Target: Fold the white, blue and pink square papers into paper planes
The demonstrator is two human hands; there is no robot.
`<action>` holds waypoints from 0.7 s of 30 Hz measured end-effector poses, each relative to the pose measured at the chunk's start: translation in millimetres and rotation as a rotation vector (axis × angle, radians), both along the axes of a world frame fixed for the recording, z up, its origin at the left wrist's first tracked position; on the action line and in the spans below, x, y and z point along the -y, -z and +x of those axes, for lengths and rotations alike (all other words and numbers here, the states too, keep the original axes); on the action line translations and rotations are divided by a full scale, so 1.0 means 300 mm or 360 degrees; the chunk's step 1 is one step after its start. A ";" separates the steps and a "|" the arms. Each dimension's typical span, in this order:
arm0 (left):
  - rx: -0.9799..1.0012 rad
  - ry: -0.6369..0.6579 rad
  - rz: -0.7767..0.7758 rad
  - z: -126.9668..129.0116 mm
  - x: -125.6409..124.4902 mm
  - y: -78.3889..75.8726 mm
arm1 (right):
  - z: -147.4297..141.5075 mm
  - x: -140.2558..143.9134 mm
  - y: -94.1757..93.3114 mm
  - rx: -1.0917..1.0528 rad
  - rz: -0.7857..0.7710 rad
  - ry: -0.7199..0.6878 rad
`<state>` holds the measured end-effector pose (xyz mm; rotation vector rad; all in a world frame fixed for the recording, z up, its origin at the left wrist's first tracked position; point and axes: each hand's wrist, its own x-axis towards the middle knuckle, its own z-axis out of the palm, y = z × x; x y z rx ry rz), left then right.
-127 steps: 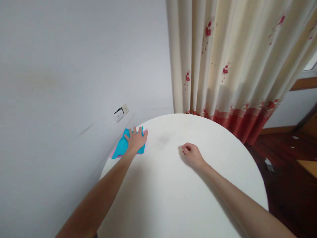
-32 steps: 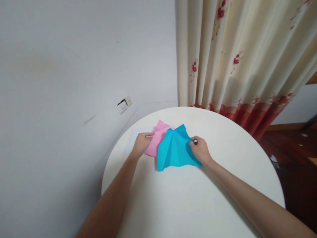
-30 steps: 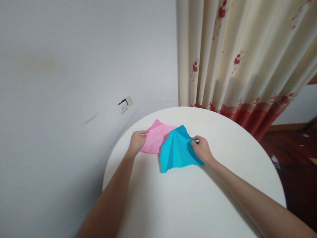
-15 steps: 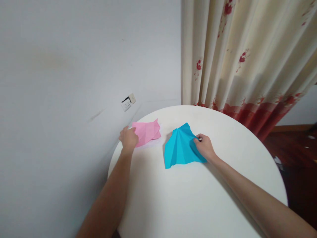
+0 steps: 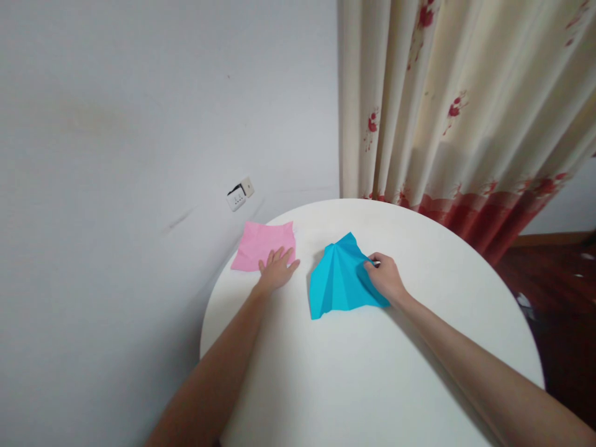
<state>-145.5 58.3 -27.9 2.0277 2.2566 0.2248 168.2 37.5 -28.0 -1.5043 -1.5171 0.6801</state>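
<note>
Here blue paper (image 5: 339, 282) points away; right hand (image 5: 385, 280) pinches it.

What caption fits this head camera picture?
Left hand flat on pink paper, right hand pinching creased blue paper on a round white table.

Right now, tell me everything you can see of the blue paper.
The blue paper is a bright turquoise sheet, creased with ridges that fan out from a peak at its far tip, so it stands slightly tented rather than flat. It lies on the white round table, near the middle of the far half. The right hand pinches its right edge. The pink paper lies apart to its left.
</note>
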 end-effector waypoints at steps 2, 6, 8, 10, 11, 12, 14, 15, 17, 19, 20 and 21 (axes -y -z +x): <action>0.0045 -0.0038 0.0111 -0.044 -0.019 -0.009 | 0.000 -0.001 0.001 0.0007 0.0007 -0.0005; 0.0148 -0.0122 0.0370 -0.079 -0.037 -0.020 | 0.001 -0.003 0.003 0.0025 0.0014 -0.0011; 0.0188 -0.0117 0.0431 -0.080 -0.040 -0.023 | 0.001 -0.002 0.002 0.0032 0.0003 -0.0014; 0.0201 -0.0102 0.0460 -0.080 -0.042 -0.026 | 0.000 -0.001 -0.002 0.0030 -0.0004 -0.0021; 0.0194 -0.0086 0.0463 -0.080 -0.042 -0.028 | 0.000 0.000 -0.004 0.0027 -0.0004 -0.0021; 0.0179 -0.0061 0.0461 -0.082 -0.041 -0.032 | -0.001 0.001 -0.005 0.0026 -0.0002 -0.0020; 0.0132 0.0013 0.0457 -0.090 -0.038 -0.039 | -0.002 0.002 -0.007 0.0025 0.0002 -0.0015; 0.0105 0.0049 0.0457 -0.095 -0.036 -0.043 | -0.003 0.002 -0.008 0.0026 0.0000 -0.0015; 0.0065 0.0086 0.0444 -0.104 -0.029 -0.050 | -0.003 0.002 -0.007 0.0035 -0.0002 -0.0017; 0.0054 0.0068 0.0384 -0.109 -0.021 -0.053 | -0.003 0.002 -0.004 0.0055 -0.0002 -0.0017; 0.0052 0.0051 0.0347 -0.110 -0.018 -0.054 | -0.003 0.002 -0.003 0.0069 -0.0004 -0.0016; 0.0048 0.0034 0.0317 -0.109 -0.016 -0.054 | -0.003 0.002 -0.003 0.0083 -0.0006 -0.0014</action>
